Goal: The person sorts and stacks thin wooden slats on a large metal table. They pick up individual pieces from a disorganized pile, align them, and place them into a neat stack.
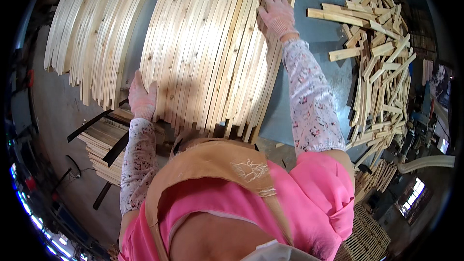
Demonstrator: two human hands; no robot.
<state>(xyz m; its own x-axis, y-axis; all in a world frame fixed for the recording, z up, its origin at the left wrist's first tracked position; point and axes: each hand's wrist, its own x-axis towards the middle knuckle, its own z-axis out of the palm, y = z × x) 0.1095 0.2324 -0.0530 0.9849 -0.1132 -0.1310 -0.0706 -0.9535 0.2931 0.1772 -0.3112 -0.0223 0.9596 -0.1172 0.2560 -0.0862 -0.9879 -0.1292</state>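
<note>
A wide row of pale wooden slats [193, 53] lies side by side in front of me, their near ends uneven. My left hand [142, 97], in a pinkish work glove, rests against the row's left edge near its close end, fingers straight and thumb apart. At the far right, my right hand [278, 13], gloved alike, lies over the outer slats with its fingers extended across them. Neither hand is wrapped round a slat. Both forearms wear patterned sleeve covers.
Another row of slats [96, 34] lies to the left. A jumbled heap of short wood pieces [382, 67] covers the right side of the grey metal table [309, 82]. Below left, stacked boards [101, 140] sit beside dark metal bars [116, 149]. A pale hose [427, 163] runs at the right.
</note>
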